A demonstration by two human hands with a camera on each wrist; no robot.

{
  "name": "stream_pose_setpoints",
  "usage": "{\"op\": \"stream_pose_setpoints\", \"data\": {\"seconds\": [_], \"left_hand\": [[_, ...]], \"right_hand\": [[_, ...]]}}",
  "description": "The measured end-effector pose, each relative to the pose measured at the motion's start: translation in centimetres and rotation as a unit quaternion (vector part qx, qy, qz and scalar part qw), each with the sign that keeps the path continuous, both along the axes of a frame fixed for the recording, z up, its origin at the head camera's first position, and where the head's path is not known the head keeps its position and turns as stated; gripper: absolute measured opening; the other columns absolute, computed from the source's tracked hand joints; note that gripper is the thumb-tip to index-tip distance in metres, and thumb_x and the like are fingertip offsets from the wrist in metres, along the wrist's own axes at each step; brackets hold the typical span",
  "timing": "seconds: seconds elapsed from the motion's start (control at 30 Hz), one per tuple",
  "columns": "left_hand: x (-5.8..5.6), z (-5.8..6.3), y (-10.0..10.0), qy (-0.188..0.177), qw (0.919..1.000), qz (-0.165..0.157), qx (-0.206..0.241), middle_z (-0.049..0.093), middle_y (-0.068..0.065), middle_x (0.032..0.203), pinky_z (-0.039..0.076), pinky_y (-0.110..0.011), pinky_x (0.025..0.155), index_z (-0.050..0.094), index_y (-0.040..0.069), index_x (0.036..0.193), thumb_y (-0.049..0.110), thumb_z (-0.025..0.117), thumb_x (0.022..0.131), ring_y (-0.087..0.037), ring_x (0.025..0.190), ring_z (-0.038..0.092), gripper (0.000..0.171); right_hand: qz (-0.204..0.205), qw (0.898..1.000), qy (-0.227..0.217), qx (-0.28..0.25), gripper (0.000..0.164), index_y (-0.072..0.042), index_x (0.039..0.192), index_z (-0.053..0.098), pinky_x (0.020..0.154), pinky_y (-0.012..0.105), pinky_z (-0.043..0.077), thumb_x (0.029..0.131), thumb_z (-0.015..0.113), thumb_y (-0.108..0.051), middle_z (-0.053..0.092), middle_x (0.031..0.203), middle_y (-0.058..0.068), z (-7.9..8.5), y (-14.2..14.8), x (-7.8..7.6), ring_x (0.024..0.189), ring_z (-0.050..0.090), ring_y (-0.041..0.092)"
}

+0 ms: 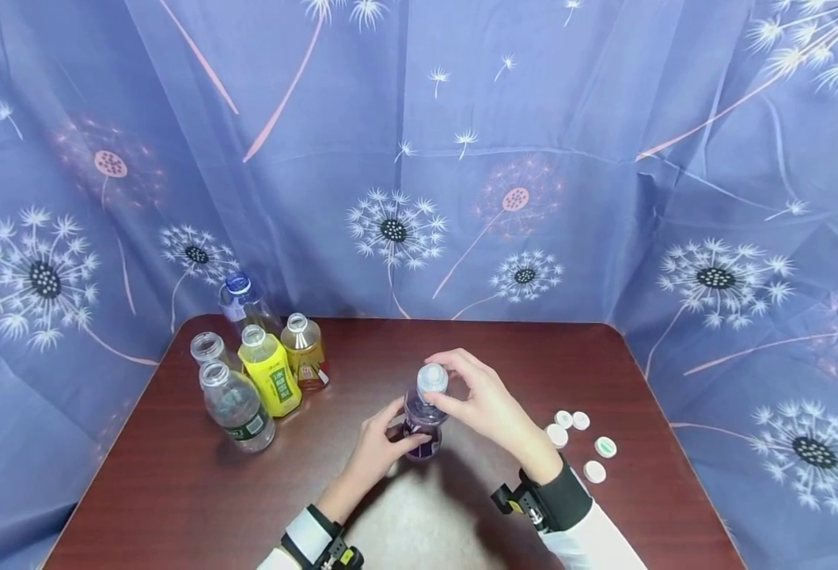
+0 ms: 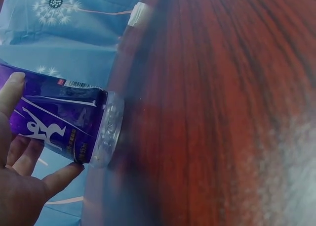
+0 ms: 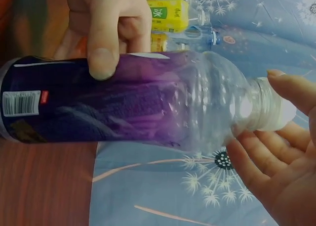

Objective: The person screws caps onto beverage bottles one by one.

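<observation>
1. The table (image 1: 148, 483) is dark reddish brown with wood grain (the left wrist view shows the grain very clearly), and its far corners are rounded.
2. On its near middle part lies a pale glare (image 1: 426, 522).
3. A blue curtain (image 1: 447, 103) stands behind the table and along both sides, with folds and printed dandelions (image 1: 392, 230), some white, some pinkish.
4. The purple bottle (image 3: 133, 102) is upright over the middle of the table (if its base touches the wood, I cannot tell surely).
5. The left hand (image 1: 376, 451) grips this bottle around its label, the thumb on one side and the fingers on the other.
6. The right hand (image 1: 493, 408) pinches the white cap (image 1: 433, 378) at the bottle's top, between thumb and fingers.
7. At the far left, five bottles stand close together: a yellow one (image 1: 274, 376), an amber one (image 1: 306, 348), a blue-necked one (image 1: 237, 284) and two clear ones (image 1: 236, 408).
8. Near the right wrist, five loose caps (image 1: 606, 447) lie on the table (mostly white, one with green print).
</observation>
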State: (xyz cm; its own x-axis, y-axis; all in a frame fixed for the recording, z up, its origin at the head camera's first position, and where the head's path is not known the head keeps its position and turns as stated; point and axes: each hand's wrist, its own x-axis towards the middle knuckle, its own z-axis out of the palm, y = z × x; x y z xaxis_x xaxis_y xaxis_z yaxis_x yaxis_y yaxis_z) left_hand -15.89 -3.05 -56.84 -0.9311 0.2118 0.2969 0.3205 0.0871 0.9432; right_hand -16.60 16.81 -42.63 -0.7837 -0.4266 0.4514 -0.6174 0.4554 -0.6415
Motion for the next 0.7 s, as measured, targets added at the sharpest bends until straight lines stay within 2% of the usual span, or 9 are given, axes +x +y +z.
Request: {"op": "stream_pose_setpoints", "data": {"seconds": [0.1,0.23,0.33,0.47,0.57,0.7], "left_hand": [[-0.15,-0.05,0.03,0.002,1.0000,0.000,0.000,0.071,-0.011,0.129,0.058,-0.042,0.099,0.067,0.013,0.137,0.009,0.090,0.080,-0.034,0.121,0.066,0.061],[-0.14,-0.13,0.01,0.000,1.0000,-0.002,0.000,0.071,-0.011,0.128,0.058,-0.042,0.098,0.067,0.014,0.136,0.009,0.091,0.080,-0.034,0.121,0.066,0.061],[-0.07,-0.22,-0.03,-0.002,1.0000,-0.001,0.000,0.071,-0.010,0.127,0.059,-0.041,0.098,0.067,0.015,0.136,0.010,0.091,0.080,-0.033,0.120,0.066,0.060],[-0.04,-0.42,-0.04,-0.004,1.0000,0.001,-0.003,0.072,-0.008,0.126,0.059,-0.041,0.098,0.068,0.016,0.135,0.011,0.091,0.081,-0.032,0.119,0.067,0.059],[-0.06,-0.52,-0.04,-0.002,1.0000,0.001,0.000,0.072,-0.008,0.126,0.059,-0.042,0.098,0.068,0.016,0.135,0.010,0.091,0.080,-0.033,0.119,0.067,0.059],[-0.13,-0.53,-0.05,0.000,1.0000,0.001,0.001,0.072,-0.008,0.125,0.059,-0.042,0.097,0.068,0.016,0.134,0.010,0.091,0.080,-0.034,0.118,0.067,0.059]], "right_hand": [[-0.005,1.000,-0.003,-0.007,0.050,-0.006,0.131,0.063,0.090,0.037,0.062,0.086,0.086,-0.009,0.068,0.119,0.004,-0.14,-0.06,-0.10,0.102,0.068,0.019],[0.010,1.000,0.002,-0.002,0.055,-0.005,0.140,0.059,0.094,0.043,0.060,0.090,0.082,-0.011,0.067,0.130,0.007,-0.15,0.03,-0.03,0.111,0.067,0.020],[0.024,1.000,0.006,0.001,0.050,-0.008,0.139,0.061,0.093,0.045,0.060,0.093,0.078,-0.011,0.068,0.131,0.005,-0.15,0.13,0.03,0.112,0.065,0.019],[0.023,1.000,0.004,-0.006,0.040,-0.011,0.131,0.065,0.090,0.038,0.060,0.093,0.079,-0.009,0.069,0.122,0.001,-0.34,0.07,-0.04,0.106,0.065,0.015],[0.011,1.000,0.001,-0.017,0.039,-0.011,0.127,0.065,0.089,0.032,0.060,0.091,0.081,-0.009,0.068,0.118,0.001,-0.60,-0.05,-0.11,0.104,0.066,0.014],[0.013,1.000,-0.002,-0.025,0.046,-0.009,0.133,0.063,0.094,0.030,0.059,0.091,0.081,-0.010,0.066,0.124,0.005,-0.82,0.01,-0.17,0.108,0.066,0.016]]}}
